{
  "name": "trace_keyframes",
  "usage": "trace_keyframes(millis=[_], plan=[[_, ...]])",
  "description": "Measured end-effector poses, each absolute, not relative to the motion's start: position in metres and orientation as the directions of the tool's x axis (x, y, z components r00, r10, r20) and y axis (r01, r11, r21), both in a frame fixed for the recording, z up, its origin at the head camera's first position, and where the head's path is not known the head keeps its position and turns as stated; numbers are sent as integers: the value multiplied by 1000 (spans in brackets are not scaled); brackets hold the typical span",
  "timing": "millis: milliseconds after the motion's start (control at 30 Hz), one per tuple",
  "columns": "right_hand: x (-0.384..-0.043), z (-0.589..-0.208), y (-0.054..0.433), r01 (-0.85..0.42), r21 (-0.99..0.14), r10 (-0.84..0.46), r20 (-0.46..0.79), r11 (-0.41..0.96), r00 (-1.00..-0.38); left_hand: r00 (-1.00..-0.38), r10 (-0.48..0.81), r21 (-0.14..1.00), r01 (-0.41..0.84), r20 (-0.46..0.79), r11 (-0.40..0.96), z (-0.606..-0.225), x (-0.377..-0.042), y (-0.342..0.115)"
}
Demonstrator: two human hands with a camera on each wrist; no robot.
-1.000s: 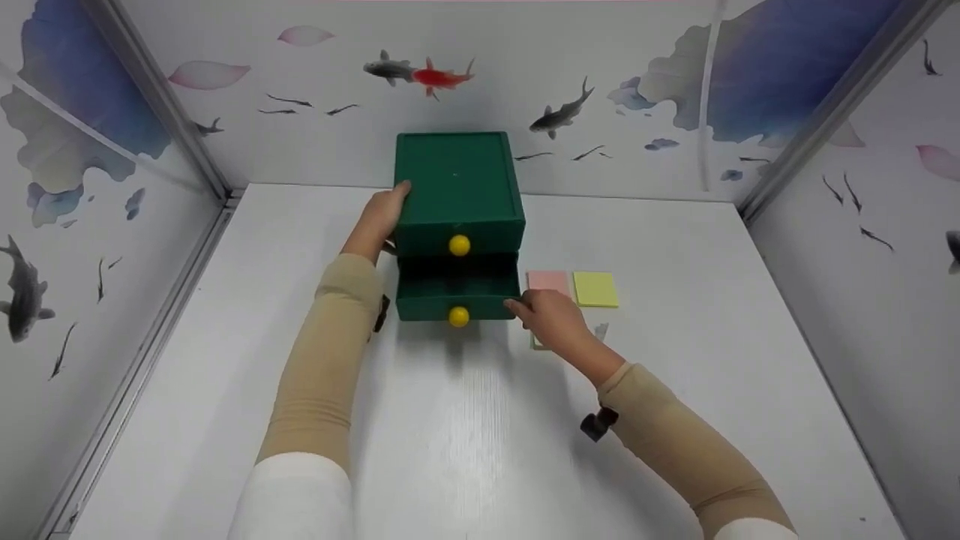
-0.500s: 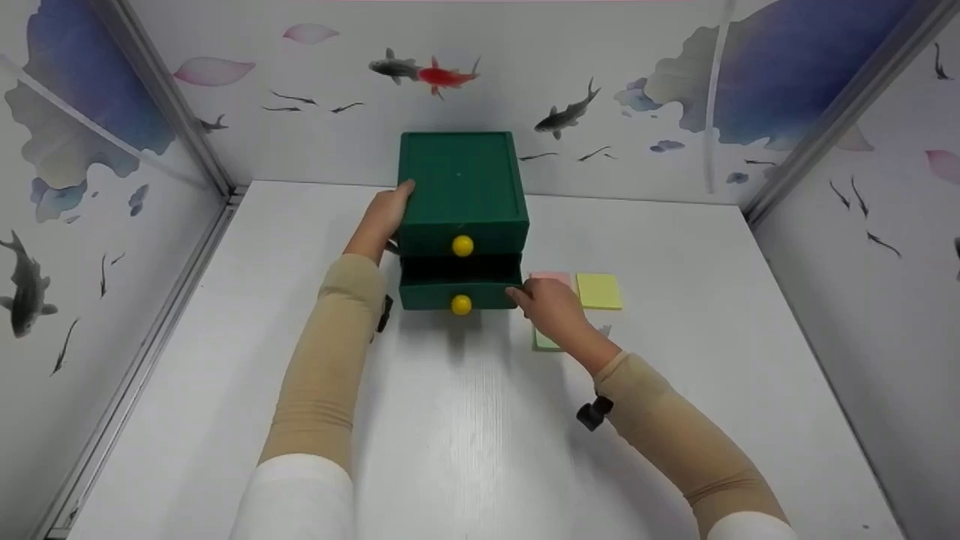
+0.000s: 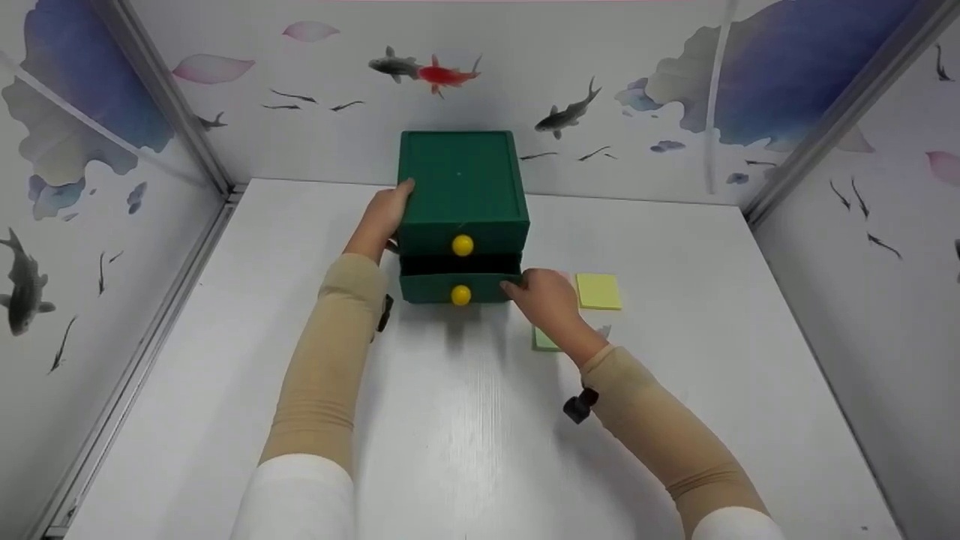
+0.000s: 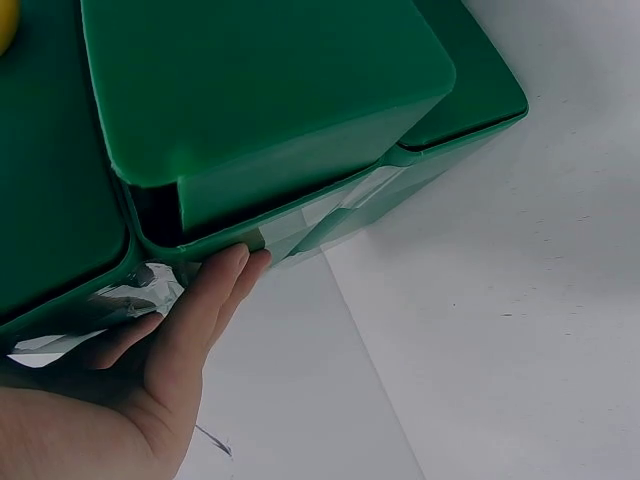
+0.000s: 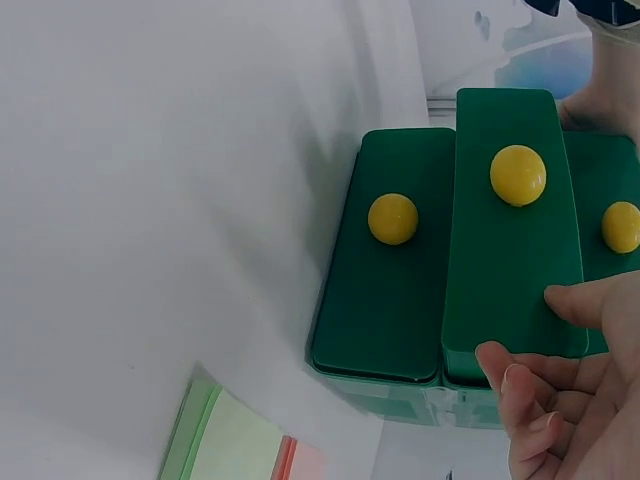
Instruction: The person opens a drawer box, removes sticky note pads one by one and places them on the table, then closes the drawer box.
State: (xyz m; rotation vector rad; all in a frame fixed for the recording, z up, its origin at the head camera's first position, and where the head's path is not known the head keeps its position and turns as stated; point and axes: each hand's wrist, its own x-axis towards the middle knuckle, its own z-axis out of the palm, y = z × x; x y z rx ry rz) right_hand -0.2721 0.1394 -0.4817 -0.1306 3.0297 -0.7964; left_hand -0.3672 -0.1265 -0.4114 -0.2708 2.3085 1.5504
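Note:
A green drawer cabinet (image 3: 459, 176) with yellow knobs stands at the back of the white table. Its middle drawer (image 3: 435, 289) sticks partway out, and in the right wrist view the top and bottom drawers are closed. My left hand (image 3: 381, 217) steadies the cabinet's left side, thumb at the top edge. In the left wrist view its fingers (image 4: 205, 300) lie fairly straight against the side wall. My right hand (image 3: 549, 300) pinches the middle drawer's right front corner. Its thumb (image 5: 570, 303) is on the front face, and the other fingers bend at the drawer's side.
On the table right of the cabinet lie a yellow sticky-note pad (image 3: 598, 291) and a green pad (image 3: 545, 341). A pink pad (image 5: 305, 462) is mostly hidden by my right hand in the head view. White walls with painted fish (image 3: 444, 75) enclose the table.
The middle drawer has slid further into the cabinet, and my right hand has moved back with it. My left hand has stayed on the cabinet's side.

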Motion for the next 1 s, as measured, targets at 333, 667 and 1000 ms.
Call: trace_keyframes(millis=[333, 667, 1000], plan=[[-274, -491, 133, -86, -500, -26, 126, 862, -992, -915, 24, 853, -366, -402, 371, -410, -369, -127], [-282, -497, 131, -52, -530, 31, 147, 847, -989, -920, 18, 856, -357, -392, 374, -410, -367, -124], [-288, -503, 129, -41, -628, 68, 148, 777, -987, -912, 5, 845, -377, -409, 380, -410, -367, -125]])
